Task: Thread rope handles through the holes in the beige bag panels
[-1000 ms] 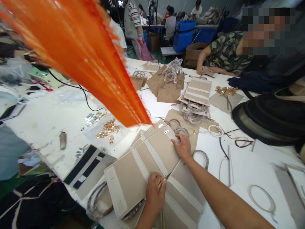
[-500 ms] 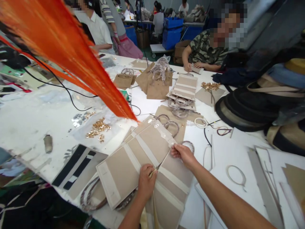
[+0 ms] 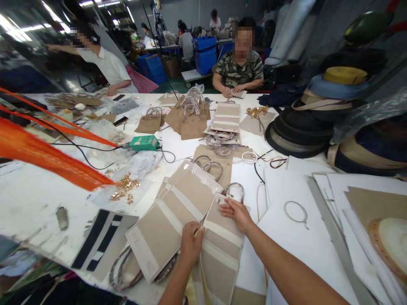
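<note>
Two beige bag panels with pale tape strips lie before me: a left panel (image 3: 179, 197) on a stack, and a right panel (image 3: 222, 241) beside it. My left hand (image 3: 191, 242) is closed at the edge where they meet, thumb on top, seemingly pinching the right panel's edge. A small pointed sliver shows at its fingertips; its kind is unclear. Below this hand a yellowish layer (image 3: 205, 281) hangs at the panel's side. My right hand (image 3: 237, 213) lies with fingers stretched over the right panel's upper part, near a rolled brown handle (image 3: 237, 189).
Gold metal fittings (image 3: 125, 188) lie left on plastic, near a green box (image 3: 144, 143). A thread spool (image 3: 62, 218) and a black-striped board (image 3: 104, 241) are nearer. Orange straps (image 3: 47, 156) hang left. Webbing rolls (image 3: 305, 114) stand right. A person in camouflage (image 3: 240, 70) sits opposite.
My right hand has left its pinch at the left panel's top corner; its fingers now stretch over the right panel. The left hand stays at the seam. The view has shifted, showing more workshop.
</note>
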`<control>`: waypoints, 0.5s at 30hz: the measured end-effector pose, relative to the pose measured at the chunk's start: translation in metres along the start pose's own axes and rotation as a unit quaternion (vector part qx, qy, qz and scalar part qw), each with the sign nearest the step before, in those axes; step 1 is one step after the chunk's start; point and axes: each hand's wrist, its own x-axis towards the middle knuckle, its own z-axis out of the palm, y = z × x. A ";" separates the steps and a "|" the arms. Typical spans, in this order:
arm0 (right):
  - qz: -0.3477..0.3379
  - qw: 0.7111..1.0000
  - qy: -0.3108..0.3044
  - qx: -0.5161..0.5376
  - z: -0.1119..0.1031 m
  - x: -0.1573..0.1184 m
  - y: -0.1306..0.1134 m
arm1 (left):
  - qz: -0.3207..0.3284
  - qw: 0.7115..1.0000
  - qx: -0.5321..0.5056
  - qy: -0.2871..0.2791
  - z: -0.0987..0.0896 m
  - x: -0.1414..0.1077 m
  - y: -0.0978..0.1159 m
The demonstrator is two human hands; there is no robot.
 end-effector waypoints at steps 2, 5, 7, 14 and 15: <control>0.034 0.999 -0.023 0.000 -0.010 -0.001 -0.001 | 0.001 1.000 0.005 0.004 -0.002 -0.006 0.010; 0.052 0.997 -0.054 -0.003 -0.026 -0.010 -0.005 | -0.029 1.000 -0.005 -0.004 -0.006 -0.020 0.028; 0.041 0.999 -0.016 -0.001 -0.042 -0.015 -0.007 | -0.068 0.997 -0.032 -0.027 -0.010 -0.032 0.041; 0.025 0.997 0.007 -0.076 -0.043 -0.046 -0.014 | -0.114 0.990 -0.065 -0.052 -0.013 -0.058 0.087; 0.021 0.995 -0.031 -0.090 -0.035 -0.058 -0.017 | -0.121 0.990 -0.057 -0.042 -0.013 -0.059 0.093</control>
